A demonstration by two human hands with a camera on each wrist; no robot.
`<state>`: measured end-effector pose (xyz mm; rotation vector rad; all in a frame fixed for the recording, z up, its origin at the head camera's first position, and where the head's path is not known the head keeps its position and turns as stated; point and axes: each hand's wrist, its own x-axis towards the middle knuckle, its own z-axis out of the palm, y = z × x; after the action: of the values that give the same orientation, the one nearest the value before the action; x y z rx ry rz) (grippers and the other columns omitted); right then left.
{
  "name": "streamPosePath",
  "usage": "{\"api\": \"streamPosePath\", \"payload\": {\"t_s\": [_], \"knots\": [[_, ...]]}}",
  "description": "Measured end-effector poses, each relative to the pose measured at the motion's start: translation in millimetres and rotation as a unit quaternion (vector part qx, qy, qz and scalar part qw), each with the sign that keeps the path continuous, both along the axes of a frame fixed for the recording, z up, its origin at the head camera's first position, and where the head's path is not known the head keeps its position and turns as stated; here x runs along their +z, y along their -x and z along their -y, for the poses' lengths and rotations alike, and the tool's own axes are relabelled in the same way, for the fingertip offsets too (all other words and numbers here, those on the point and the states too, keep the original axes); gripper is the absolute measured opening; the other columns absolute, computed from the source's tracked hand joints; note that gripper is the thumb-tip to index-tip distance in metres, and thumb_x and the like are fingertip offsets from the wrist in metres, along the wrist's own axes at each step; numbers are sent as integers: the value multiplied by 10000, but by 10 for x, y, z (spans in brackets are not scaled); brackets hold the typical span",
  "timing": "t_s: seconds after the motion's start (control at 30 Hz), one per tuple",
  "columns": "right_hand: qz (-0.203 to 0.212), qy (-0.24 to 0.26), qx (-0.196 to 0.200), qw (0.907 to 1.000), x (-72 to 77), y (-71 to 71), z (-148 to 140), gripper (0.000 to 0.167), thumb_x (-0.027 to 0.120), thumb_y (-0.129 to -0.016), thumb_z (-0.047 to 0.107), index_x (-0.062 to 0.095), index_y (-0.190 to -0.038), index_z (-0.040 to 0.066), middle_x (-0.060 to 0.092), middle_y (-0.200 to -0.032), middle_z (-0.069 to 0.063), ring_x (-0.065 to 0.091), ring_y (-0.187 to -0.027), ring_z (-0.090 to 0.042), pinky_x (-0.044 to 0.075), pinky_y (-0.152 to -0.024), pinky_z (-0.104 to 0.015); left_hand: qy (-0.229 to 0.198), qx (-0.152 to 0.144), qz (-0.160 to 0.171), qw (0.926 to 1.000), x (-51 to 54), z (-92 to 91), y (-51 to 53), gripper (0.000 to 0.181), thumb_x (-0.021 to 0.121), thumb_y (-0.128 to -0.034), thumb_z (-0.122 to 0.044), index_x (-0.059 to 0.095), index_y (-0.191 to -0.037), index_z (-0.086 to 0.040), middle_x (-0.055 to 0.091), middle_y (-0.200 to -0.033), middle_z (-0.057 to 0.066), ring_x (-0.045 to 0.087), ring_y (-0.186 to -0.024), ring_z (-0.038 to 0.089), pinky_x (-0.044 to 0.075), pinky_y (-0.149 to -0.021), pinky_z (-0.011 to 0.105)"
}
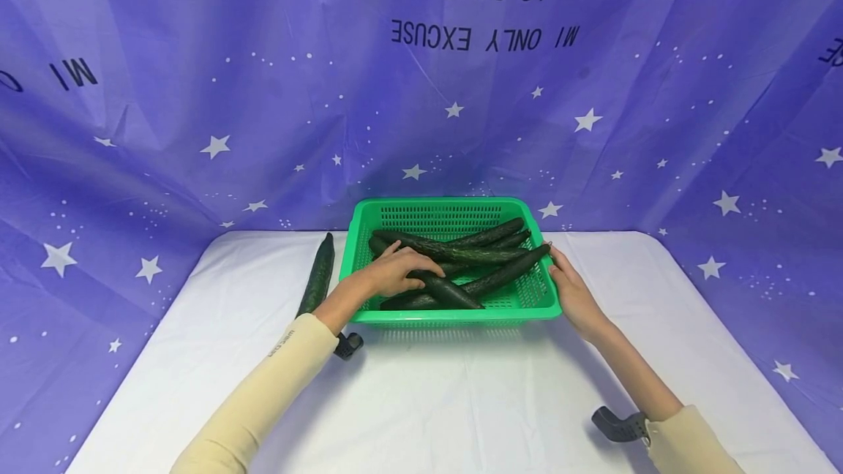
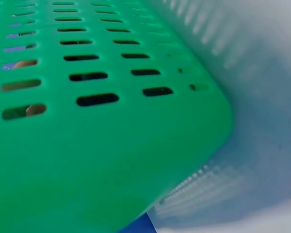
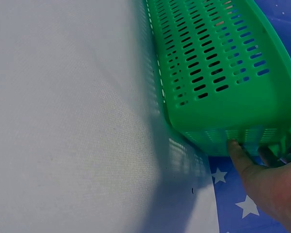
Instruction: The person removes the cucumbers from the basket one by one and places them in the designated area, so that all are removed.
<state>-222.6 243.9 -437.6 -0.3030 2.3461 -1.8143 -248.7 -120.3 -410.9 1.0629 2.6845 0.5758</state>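
Observation:
A green plastic basket (image 1: 454, 315) with slotted walls holds several dark green cucumbers (image 1: 470, 252). My left hand (image 1: 397, 273) reaches over its left side and grips one cucumber (image 1: 456, 293) that slants toward the front wall. Part of that cucumber is hidden under the hand. At the right end, my right hand (image 1: 577, 297) holds the basket by its rim, with a finger against the outer wall in the right wrist view. The left wrist view is filled mostly by the basket's wall (image 2: 111, 145), with the left hand's grasp behind it.
A single cucumber (image 1: 317, 276) lies on the white-covered table (image 1: 474, 401) left of the basket, partly behind the left forearm. Behind the table hangs a purple cloth (image 1: 369, 123) with stars and lettering. A black wrist device (image 1: 619, 426) sits by the right sleeve.

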Motion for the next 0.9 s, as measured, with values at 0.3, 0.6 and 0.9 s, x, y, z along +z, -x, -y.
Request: {"api": "streamPosePath", "payload": {"t_s": [0.3,0.6,0.9], "knots": [[-13,-32,-44,10000,5,3,4,542,248,-1115,229,70,-1625,195,80,-1657,-78,227,-1405,-316,354,-942,-201,-296,-425,-1201,9914,73,-46,-47,420,694,-958,-148,622,-1357,-257,555,-1419,79,465,-1282,267,325,-1091,509],[-14,25,-8,10000,-3,4,2,538,237,-1114,222,73,-1625,187,122,-1645,-118,289,-1354,-311,386,-927,-212,-937,-458,-1883,9766,384,-18,-202,424,720,-930,-87,639,-1331,-197,606,-1315,43,506,-1157,258,433,-848,431],[-9,-30,-20,10000,-3,17,1,542,242,-1114,227,67,-1626,196,108,-1649,-109,270,-1372,-316,373,-932,-209,-1586,266,-1711,9720,611,286,-350,431,673,-964,-82,575,-1380,-143,575,-1298,95,460,-1180,286,416,-917,485]]}}
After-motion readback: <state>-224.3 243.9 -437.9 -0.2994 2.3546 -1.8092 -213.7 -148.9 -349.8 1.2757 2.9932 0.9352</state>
